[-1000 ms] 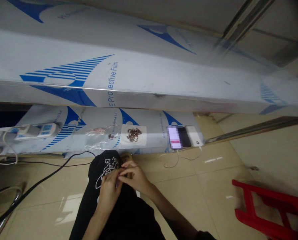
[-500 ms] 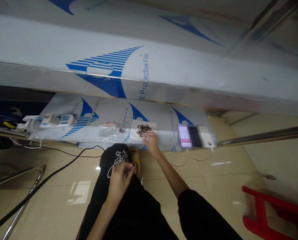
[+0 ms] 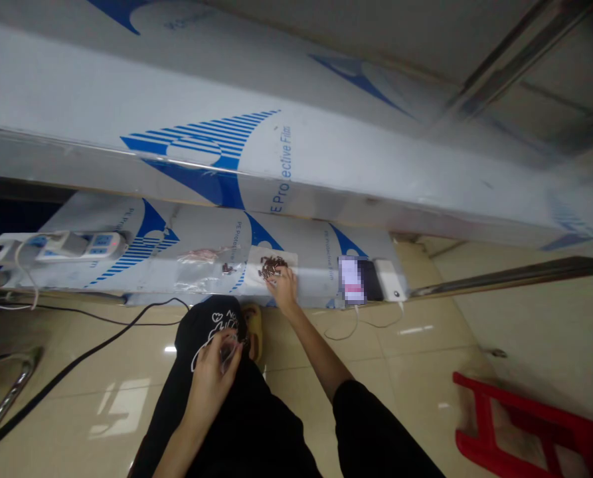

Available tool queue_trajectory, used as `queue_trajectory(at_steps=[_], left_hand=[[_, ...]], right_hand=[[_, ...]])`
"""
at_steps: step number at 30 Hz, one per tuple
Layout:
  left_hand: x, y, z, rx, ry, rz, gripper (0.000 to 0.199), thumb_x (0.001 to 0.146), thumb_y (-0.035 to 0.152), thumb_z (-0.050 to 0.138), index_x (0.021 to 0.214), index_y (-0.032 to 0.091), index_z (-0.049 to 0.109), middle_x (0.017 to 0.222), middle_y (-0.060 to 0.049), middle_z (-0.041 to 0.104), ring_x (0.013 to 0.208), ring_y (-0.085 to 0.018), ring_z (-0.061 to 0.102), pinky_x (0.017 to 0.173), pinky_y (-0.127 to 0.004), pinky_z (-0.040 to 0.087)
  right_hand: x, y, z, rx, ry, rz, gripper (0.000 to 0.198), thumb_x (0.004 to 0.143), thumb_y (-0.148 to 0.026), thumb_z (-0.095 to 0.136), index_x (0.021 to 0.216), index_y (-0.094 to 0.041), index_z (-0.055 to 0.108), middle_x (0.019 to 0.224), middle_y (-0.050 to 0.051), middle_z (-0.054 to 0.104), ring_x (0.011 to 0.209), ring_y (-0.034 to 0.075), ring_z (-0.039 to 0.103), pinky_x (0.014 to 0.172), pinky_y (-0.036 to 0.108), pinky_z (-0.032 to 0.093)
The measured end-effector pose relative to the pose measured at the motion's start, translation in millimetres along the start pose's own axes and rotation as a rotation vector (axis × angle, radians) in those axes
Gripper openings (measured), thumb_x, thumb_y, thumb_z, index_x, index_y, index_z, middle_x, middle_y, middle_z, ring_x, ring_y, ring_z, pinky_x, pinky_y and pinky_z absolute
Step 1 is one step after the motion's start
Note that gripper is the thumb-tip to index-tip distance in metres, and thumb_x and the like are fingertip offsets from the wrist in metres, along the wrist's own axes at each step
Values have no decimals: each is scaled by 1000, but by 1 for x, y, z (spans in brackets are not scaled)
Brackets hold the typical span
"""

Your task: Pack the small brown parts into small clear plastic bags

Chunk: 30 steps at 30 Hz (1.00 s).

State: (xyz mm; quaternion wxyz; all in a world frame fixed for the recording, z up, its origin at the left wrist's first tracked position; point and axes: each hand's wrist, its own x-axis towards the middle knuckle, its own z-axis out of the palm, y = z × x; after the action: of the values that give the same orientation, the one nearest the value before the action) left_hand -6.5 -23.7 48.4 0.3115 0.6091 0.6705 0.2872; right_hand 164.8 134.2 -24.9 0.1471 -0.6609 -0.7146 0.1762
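Note:
My left hand [image 3: 214,368] is above my leg, its thumb and fingers closed around a small clear plastic bag [image 3: 228,355]. On the lower shelf a white sheet [image 3: 289,260] carries a pile of small dark-brown metallic-looking pieces [image 3: 269,265]. The fingers of my right hand [image 3: 284,291] are bent down at the near right side of that pile and touch it. What lies between those fingertips is too small to make out. Left of the sheet are a few more brown pieces [image 3: 227,269] and a flat clear plastic bag [image 3: 194,272].
Over the lower shelf hangs a film-covered upper surface [image 3: 326,172]. A power strip [image 3: 82,247] sits at the left. Phones, one with a lit screen [image 3: 352,279] and one white [image 3: 392,280], lie right with cables. A red stool [image 3: 485,425] stands on the floor.
The whole view has shifted, so things appear further left and slightly lower. My right hand stays at the pile, its fingers a little more curled. My left hand keeps the bag.

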Motion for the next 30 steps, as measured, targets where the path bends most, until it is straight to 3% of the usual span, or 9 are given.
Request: queue_trajectory(at_steps=[6, 11, 15, 18, 22, 30], left_hand=[[0, -13, 11, -21, -67, 110, 28, 81, 33, 48, 106, 21, 48, 89, -4, 65, 83, -18, 62, 76, -31, 47], [-1, -15, 14, -10, -29, 124, 25, 79, 32, 51, 101, 20, 53, 87, -4, 65, 80, -18, 62, 76, -31, 47], [0, -1, 8, -44, -27, 83, 22, 79, 32, 51, 97, 20, 55, 79, -2, 64, 72, -16, 60, 70, -29, 46], [1, 6, 4, -13, 34, 104, 21, 79, 28, 51, 98, 19, 53, 85, -3, 63, 77, -17, 59, 73, -31, 43], [1, 7, -1, 89, 74, 176, 22, 74, 13, 47, 94, 19, 53, 91, -5, 62, 86, -20, 57, 77, -33, 38], [5, 7, -5, 158, 65, 201, 26, 76, 11, 41, 95, 17, 56, 90, -6, 61, 84, -20, 55, 74, -33, 37]], right_hand=[[0, -12, -13, 45, 22, -34, 3, 68, -23, 66, 70, -23, 68, 110, 5, 54, 106, 24, 42, 86, 37, 31], [-28, -35, -46, 314, 70, -116, 7, 61, -26, 70, 68, -23, 68, 107, 4, 56, 102, 22, 48, 89, 36, 34], [-59, -53, -76, 561, -113, -281, 7, 65, -26, 68, 69, -21, 67, 105, 4, 57, 99, 18, 53, 88, 31, 38], [-76, -65, -90, 600, -276, -374, 5, 65, -24, 68, 69, -22, 67, 104, 3, 58, 98, 16, 54, 87, 29, 39], [-88, -81, -94, 504, -344, -412, 8, 60, -25, 72, 67, -23, 68, 103, 2, 58, 96, 18, 53, 85, 31, 40], [-104, -102, -79, 415, -192, -285, 8, 62, -16, 66, 65, -24, 68, 99, 2, 61, 93, 19, 54, 83, 33, 42]])
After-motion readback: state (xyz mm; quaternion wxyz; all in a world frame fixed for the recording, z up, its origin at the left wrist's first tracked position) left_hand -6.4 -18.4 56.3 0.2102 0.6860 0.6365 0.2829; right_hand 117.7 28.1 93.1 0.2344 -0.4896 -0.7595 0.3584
